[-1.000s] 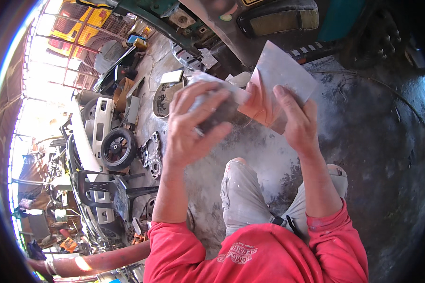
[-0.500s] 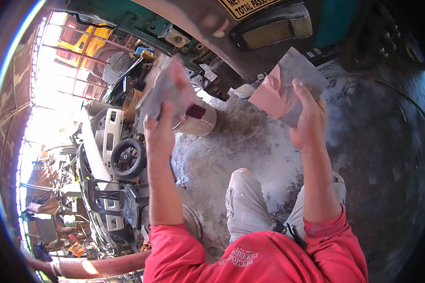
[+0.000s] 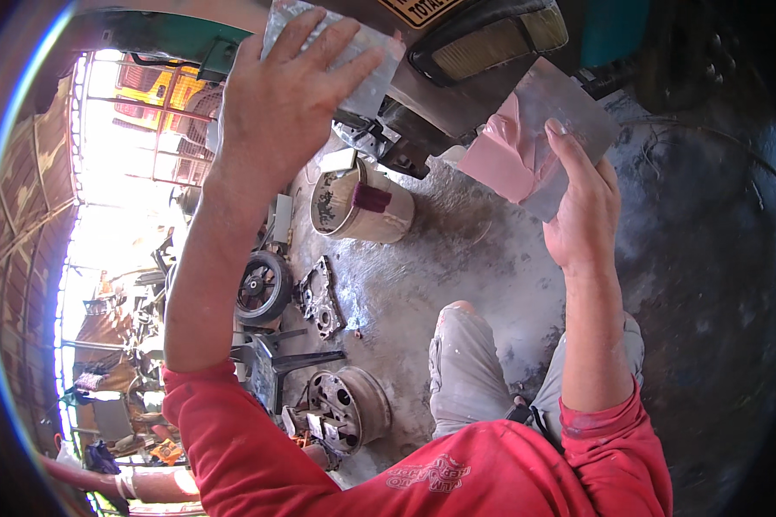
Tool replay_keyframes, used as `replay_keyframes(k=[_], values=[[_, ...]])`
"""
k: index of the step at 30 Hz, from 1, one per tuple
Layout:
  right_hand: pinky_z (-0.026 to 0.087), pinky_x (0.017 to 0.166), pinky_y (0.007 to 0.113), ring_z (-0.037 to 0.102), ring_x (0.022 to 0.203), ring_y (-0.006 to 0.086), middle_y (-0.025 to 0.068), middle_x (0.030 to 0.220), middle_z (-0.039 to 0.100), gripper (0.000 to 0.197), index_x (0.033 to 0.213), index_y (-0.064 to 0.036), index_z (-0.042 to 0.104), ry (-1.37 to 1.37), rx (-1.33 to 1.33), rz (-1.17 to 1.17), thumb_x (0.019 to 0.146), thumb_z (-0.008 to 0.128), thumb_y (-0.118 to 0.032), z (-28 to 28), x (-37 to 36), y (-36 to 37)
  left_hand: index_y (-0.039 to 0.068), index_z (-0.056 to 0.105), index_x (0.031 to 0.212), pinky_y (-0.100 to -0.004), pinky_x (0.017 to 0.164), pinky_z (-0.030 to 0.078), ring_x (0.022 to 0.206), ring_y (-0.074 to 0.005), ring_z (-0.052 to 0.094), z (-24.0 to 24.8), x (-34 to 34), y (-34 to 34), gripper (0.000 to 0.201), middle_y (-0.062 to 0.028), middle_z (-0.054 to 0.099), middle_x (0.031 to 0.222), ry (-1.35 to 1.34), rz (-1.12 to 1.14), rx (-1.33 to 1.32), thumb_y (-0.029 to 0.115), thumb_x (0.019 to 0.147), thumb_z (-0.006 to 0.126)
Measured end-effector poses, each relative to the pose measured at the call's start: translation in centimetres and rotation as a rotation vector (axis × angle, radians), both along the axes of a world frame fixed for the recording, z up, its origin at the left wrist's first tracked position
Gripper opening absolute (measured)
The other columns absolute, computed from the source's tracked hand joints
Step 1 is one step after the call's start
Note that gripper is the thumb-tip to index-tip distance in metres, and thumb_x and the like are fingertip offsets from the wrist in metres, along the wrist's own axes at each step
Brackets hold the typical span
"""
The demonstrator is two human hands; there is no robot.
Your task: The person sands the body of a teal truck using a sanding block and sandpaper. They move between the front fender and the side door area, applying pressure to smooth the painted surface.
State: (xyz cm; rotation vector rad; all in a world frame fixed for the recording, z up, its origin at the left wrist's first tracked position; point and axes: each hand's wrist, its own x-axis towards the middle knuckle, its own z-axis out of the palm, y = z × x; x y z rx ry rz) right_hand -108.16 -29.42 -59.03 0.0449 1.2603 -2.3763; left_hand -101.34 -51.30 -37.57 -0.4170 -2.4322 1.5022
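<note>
Pinching a plate [image 3: 582, 103] by its edge, our right hand [image 3: 585, 205] has room alongside; our left hand [image 3: 286, 103] grips a sheet [image 3: 366, 96], fingers spread.

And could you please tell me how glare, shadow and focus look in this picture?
In the head view, glare washes out the opening at left, the floor darkens toward the right, and the right hand and pink paste look fairly sharp.
</note>
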Motion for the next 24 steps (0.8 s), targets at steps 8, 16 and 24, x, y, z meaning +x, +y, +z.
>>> replay_keyframes(k=[8,16,24], values=[[0.050,0.113,0.041,0.060,0.130,0.0249,0.0147,0.138,0.052,0.065,0.145,-0.0022,0.070,0.183,0.208,0.015,0.104,0.074,-0.052,-0.6,0.1,0.5,0.033,0.071,0.146,-0.0455,0.102,0.048,0.144,-0.0224,0.055,-0.6,-0.2,-1.2,0.067,0.0042,0.063,0.151,-0.020,0.068,-0.069,0.004,0.087,0.070],[0.057,0.112,0.046,0.061,0.137,0.0291,0.0154,0.144,0.050,0.054,0.148,-0.0138,0.072,0.065,0.181,-0.020,0.107,0.071,-0.049,0.8,-0.5,1.4,0.032,0.070,0.147,-0.0463,0.105,0.048,0.145,-0.0248,0.054,0.0,1.2,-0.7,0.065,0.0020,0.063,0.151,-0.060,0.100,-0.001,0.007,0.087,0.073],[0.051,0.111,0.040,0.061,0.128,0.0254,0.0161,0.135,0.056,0.065,0.145,-0.0015,0.068,0.199,0.259,0.019,0.103,0.075,-0.050,-0.6,0.1,0.1,0.036,0.070,0.147,-0.0448,0.105,0.049,0.144,-0.0206,0.055,0.0,-1.6,-0.5,0.063,0.0057,0.063,0.150,-0.018,0.033,-0.175,0.010,0.089,0.072]])
